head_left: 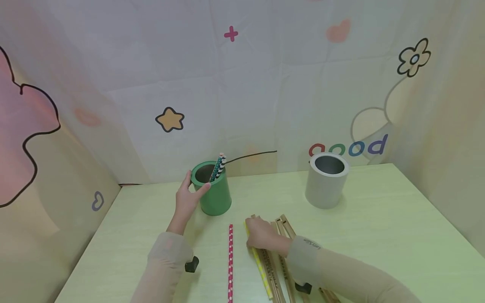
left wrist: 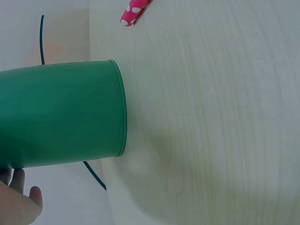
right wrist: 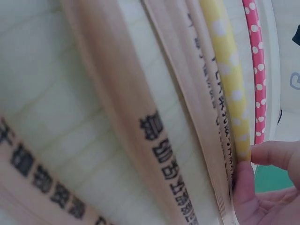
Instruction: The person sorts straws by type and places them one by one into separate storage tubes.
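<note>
Your left hand (head_left: 188, 197) grips the rim of the green cup (head_left: 213, 191), upright on the counter (head_left: 379, 235). Your right hand (head_left: 263, 234) pinches the yellow dotted pencil (head_left: 262, 269), lying among wooden pencils (head_left: 282, 261); the pink dotted pencil (head_left: 230, 263) lies just left of that grip.

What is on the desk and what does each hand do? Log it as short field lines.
left hand: grips the green cup at its rim
green cup: upright, holds two patterned pencils
right hand: rests on the yellow pencil, fingertips at its far end
wooden pencils: lie in a loose bunch beside the yellow pencil, partly under the right hand
pink pencil: lies alone between the two arms, untouched
grey cup: upright at the far right; nothing shows above its rim
table: pale green
</note>
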A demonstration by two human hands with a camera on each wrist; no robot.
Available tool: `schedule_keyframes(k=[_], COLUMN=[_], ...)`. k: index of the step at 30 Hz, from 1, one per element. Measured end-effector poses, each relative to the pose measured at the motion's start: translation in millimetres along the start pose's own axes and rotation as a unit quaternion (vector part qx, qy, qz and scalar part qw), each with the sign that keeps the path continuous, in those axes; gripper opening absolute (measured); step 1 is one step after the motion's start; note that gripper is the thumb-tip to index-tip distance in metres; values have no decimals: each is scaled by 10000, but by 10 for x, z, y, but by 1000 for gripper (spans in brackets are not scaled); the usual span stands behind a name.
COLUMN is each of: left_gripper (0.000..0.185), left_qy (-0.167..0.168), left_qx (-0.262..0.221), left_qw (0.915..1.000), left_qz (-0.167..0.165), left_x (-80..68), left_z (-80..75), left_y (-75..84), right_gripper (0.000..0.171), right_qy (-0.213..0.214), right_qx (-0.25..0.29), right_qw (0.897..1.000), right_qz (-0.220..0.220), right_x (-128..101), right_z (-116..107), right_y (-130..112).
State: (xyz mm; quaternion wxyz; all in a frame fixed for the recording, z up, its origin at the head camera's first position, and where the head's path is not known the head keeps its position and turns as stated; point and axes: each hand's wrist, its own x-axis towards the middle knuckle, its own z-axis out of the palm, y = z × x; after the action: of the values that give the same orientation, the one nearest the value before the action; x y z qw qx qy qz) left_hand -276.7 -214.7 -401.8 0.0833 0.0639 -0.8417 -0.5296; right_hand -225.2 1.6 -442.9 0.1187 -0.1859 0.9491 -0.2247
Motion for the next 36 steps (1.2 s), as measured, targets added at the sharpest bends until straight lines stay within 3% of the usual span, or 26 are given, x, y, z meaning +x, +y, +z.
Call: schedule_keyframes(k=[7,13,21,27,36], left_gripper=[87,86,86,86,87], left_qy=[-9,-15,5,4,29], left_qx=[-33,-19,-10,15,-20], left_qw=[10000,10000,10000,10000,10000], left_qz=[-8,-59,-73,-57,50], left_x=[2,-7,-7,6,25], left_z=[-3,-4,0,4,3], left_y=[-5,3,15,-6,-30], right_gripper=[20,54,40,27,21], right_qy=[-100,-194,-270,-334,-30], right_qx=[425,1444,2650,3233,3606], right_qw=[9990,9889,9631,9448,9327], right_qz=[122,281,391,412,-99], right_x=[37,14,-4,32,88], right_z=[3,-63,-249,-491,-1034], right_y=[40,92,100,15,-173])
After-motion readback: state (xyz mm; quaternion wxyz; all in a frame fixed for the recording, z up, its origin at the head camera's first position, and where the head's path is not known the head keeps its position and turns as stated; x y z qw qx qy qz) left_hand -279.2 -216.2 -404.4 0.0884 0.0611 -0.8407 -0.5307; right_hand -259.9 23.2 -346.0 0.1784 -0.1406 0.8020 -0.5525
